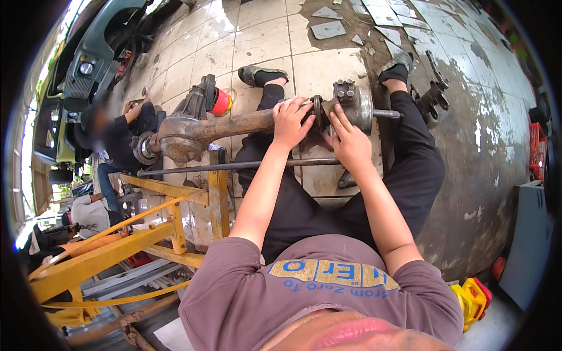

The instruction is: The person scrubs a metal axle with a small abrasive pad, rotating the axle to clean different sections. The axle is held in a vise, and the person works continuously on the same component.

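Across my legs lies a rusty axle housing, its bulging middle to the left and a flange near its right end. My left hand is closed over the tube just left of the flange, fingers curved across the top. On the flange's other side, my right hand rests with outstretched fingers against a brown metal bracket. The round hub sits just beyond these fingers, with a bolted block on top and a shaft projecting right. The undersides of both hands are hidden.
A long thin rod runs below the axle, near a yellow metal frame at left. A red can stands behind the axle. Another person sits at far left. Metal parts lie beyond my right leg; broken tiles lie farther off.
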The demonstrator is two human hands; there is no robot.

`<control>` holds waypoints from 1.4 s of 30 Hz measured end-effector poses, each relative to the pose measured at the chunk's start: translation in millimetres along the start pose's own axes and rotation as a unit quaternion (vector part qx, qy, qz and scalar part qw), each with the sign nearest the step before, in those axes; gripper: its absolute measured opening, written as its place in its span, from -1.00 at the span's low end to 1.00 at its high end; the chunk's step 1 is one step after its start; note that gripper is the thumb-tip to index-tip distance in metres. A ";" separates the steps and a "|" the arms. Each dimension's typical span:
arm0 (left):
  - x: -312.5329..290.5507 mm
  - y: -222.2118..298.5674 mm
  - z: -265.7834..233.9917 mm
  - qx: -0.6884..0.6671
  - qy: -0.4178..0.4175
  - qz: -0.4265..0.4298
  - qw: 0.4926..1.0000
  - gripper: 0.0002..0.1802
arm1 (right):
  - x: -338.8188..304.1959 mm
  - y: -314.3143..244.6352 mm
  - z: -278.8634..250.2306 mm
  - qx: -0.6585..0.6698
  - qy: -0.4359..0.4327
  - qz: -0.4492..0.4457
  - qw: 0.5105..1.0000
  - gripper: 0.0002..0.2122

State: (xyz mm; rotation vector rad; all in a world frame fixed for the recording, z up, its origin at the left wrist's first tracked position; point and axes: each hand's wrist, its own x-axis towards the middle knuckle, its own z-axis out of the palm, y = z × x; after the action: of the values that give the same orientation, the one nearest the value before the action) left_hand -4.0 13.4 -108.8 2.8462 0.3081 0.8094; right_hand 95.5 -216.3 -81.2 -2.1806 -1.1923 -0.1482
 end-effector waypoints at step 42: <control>2.3 -2.4 0.1 -0.003 0.006 0.003 1.000 -0.46 | -5.6 -4.3 -6.1 0.015 -0.029 0.008 0.999 -0.45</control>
State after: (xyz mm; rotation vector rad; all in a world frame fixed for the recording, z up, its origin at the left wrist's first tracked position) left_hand -2.4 16.2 -108.3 2.8391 0.2980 0.8271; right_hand 90.0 -222.1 -76.5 -2.1812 -1.1999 -0.0600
